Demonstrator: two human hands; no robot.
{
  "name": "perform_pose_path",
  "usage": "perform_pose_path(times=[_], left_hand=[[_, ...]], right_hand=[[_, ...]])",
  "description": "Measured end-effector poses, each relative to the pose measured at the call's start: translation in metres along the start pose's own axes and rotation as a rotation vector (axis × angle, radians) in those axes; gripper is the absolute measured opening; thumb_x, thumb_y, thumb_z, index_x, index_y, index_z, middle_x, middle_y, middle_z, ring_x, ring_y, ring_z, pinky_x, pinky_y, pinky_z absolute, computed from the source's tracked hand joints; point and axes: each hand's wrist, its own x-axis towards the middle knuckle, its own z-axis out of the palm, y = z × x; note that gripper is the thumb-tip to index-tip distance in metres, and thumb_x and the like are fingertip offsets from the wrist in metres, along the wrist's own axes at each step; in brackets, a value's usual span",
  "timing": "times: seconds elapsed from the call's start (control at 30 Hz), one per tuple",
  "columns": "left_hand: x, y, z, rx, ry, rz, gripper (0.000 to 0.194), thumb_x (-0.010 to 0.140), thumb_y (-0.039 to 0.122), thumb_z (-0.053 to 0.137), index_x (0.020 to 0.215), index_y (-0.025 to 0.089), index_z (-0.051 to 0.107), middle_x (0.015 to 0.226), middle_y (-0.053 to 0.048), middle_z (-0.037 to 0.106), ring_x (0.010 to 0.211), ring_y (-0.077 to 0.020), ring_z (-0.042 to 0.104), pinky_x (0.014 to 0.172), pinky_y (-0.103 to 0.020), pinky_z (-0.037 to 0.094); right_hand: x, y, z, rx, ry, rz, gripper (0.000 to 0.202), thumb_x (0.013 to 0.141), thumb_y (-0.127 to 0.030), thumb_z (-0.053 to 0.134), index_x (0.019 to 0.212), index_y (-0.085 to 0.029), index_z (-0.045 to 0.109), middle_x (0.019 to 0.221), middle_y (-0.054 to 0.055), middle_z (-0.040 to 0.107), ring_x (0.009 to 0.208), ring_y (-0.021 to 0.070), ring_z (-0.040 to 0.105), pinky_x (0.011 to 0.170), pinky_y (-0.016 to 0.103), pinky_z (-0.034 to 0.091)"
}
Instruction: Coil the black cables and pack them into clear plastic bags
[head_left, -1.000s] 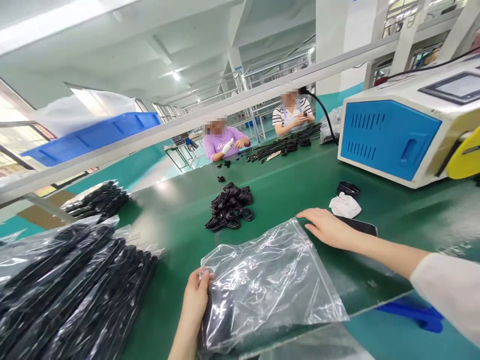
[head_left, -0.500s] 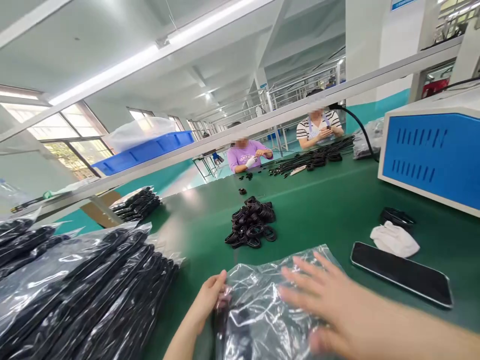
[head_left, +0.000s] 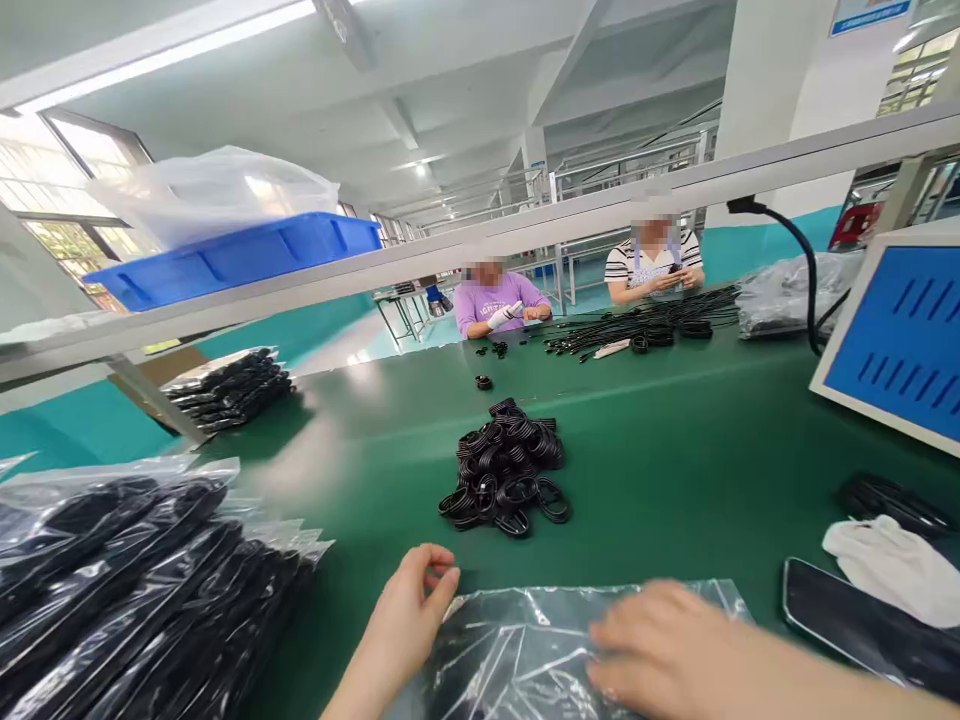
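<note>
A clear plastic bag (head_left: 517,640) with dark contents lies on the green table at the near edge, its lower part cut off by the frame. My right hand (head_left: 660,640) rests over the bag's right half, fingers stretched out and a little blurred. At the bag's upper left corner is my left hand (head_left: 412,615), loosely curled, with a gap between thumb and fingers and nothing visible in it. Beyond the bag sits a heap of coiled black cables (head_left: 506,465).
Filled bags (head_left: 150,590) are piled at left, with another stack (head_left: 229,388) behind. At right are a phone (head_left: 862,620), a white cloth (head_left: 900,565) and a blue-fronted machine (head_left: 900,330). A rail carrying a blue tray (head_left: 247,260) crosses above. Two people sit opposite near black cables (head_left: 637,325).
My left hand has come off the bag's edge. My right hand has lowered onto the bag, its fingers less spread. The view has turned and levelled somewhat.
</note>
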Motion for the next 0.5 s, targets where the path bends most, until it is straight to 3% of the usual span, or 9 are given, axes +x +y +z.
perform_pose_path(times=[0.1,0.13,0.2,0.33,0.4,0.5], left_hand=[[-0.006,0.026,0.013,0.123,-0.445,0.073,0.034,0.089,0.051,0.053,0.091,0.019,0.065,0.078,-0.001,0.066,0.073,-0.0179,0.059,0.065,-0.028,0.041],[-0.007,0.028,0.018,0.129,-0.57,0.065,0.032,0.089,0.05,0.055,0.092,0.019,0.066,0.079,-0.001,0.067,0.073,-0.0173,0.059,0.065,-0.028,0.041],[-0.005,0.025,0.028,0.083,-0.702,0.026,0.032,0.087,0.048,0.061,0.097,0.019,0.068,0.082,-0.002,0.069,0.075,-0.0167,0.059,0.066,-0.027,0.042],[0.008,0.01,0.032,-0.314,-0.729,-0.071,0.043,0.083,0.051,0.069,0.101,0.012,0.065,0.088,-0.008,0.07,0.08,-0.0178,0.066,0.074,-0.029,0.049],[0.014,0.011,0.027,-0.498,-0.663,-0.14,0.048,0.085,0.056,0.066,0.1,0.01,0.065,0.091,-0.012,0.071,0.079,-0.0184,0.069,0.074,-0.03,0.052],[0.015,0.021,0.021,-0.681,-0.57,-0.184,0.051,0.088,0.057,0.061,0.108,0.01,0.064,0.102,-0.017,0.071,0.086,-0.0193,0.071,0.08,-0.031,0.054]], right_hand=[[0.081,0.02,-0.043,0.032,0.037,0.323,0.019,0.094,-0.029,0.055,0.094,-0.024,0.074,0.09,0.007,0.076,0.085,0.0282,0.068,0.078,0.042,0.049],[0.106,0.028,-0.046,0.035,0.06,0.377,0.023,0.095,-0.025,0.051,0.089,-0.021,0.072,0.086,0.008,0.075,0.079,0.027,0.068,0.071,0.039,0.047],[0.146,0.044,-0.039,0.037,0.089,0.44,0.022,0.094,-0.023,0.05,0.083,-0.02,0.07,0.076,0.009,0.071,0.071,0.0255,0.066,0.063,0.035,0.044],[0.174,0.063,-0.012,0.167,0.173,0.473,0.025,0.089,-0.023,0.06,0.064,-0.021,0.06,0.054,0.001,0.058,0.053,0.0167,0.055,0.053,0.03,0.036],[0.168,0.057,-0.01,0.231,0.201,0.445,0.024,0.088,-0.02,0.059,0.064,-0.021,0.058,0.054,-0.001,0.056,0.052,0.0141,0.05,0.052,0.028,0.034],[0.141,0.028,-0.018,0.255,0.193,0.381,0.018,0.089,-0.021,0.057,0.072,-0.02,0.061,0.063,-0.002,0.061,0.057,0.0135,0.05,0.054,0.027,0.035]])
